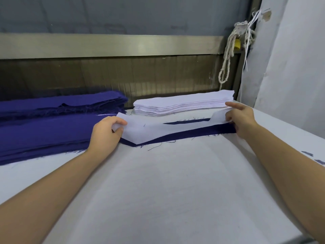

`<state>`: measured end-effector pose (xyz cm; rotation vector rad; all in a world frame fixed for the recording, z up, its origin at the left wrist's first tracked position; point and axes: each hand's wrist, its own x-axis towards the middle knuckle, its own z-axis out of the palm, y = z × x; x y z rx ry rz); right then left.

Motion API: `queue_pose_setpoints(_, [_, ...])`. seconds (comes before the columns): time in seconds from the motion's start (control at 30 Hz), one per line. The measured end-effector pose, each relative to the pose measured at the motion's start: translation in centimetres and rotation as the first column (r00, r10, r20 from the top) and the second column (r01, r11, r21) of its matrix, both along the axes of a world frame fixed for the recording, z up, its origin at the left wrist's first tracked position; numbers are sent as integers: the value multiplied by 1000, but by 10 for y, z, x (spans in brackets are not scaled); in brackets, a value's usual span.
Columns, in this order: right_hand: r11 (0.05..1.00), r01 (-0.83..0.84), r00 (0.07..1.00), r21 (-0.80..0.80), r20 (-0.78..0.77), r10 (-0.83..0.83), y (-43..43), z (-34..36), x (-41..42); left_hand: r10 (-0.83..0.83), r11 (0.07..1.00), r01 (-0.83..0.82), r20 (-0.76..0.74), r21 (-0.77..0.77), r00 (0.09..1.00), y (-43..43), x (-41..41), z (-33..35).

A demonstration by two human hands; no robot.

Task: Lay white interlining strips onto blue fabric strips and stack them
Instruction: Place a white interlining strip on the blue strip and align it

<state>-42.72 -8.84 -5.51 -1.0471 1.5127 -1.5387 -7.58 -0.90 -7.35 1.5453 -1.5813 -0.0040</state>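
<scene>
Laying one white interlining strip [154,129] over a single blue fabric strip [193,132] near the far edge of the worktop [158,191]. Left hand [105,132] is pinching the white strip's left end between thumb and fingers; right hand [241,118] is pinching its right end, index finger pointing out. Alignment is looking unfinished: blue is showing along the near side and through a gap at right. A thick white supply pile [182,103] is sitting at the far edge and blue stacks [44,132] are lying at the left edge, so many pairs are probably left to do.

Left hand [105,132], right hand [241,118] bare; forearms bare to frame edge
</scene>
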Motion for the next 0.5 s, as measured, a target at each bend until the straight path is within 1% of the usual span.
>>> queue_pose_setpoints(0.1, [999,-44,990,13,138,42,3,3,-1,-7,1000,7,9,-4,1000,0,1,-1])
queue_pose_setpoints(0.17, [999,-52,982,13,180,49,3,3,-2,-14,1000,14,17,-3,1000,1,1,-1])
queue_pose_setpoints(0.23, [999,-38,981,8,189,36,2,3,-3,-14,1000,14,26,0,1000,1,0,-2])
queue_pose_setpoints(0.37, [999,33,992,12,125,-34,-3,-2,-9,10,1000,-10,36,12,999,0,2,-1])
queue_pose_setpoints(0.5, [994,109,994,-11,-25,-109,-9,-10,-17,14,1000,-15,71,4,997,0,2,-1])
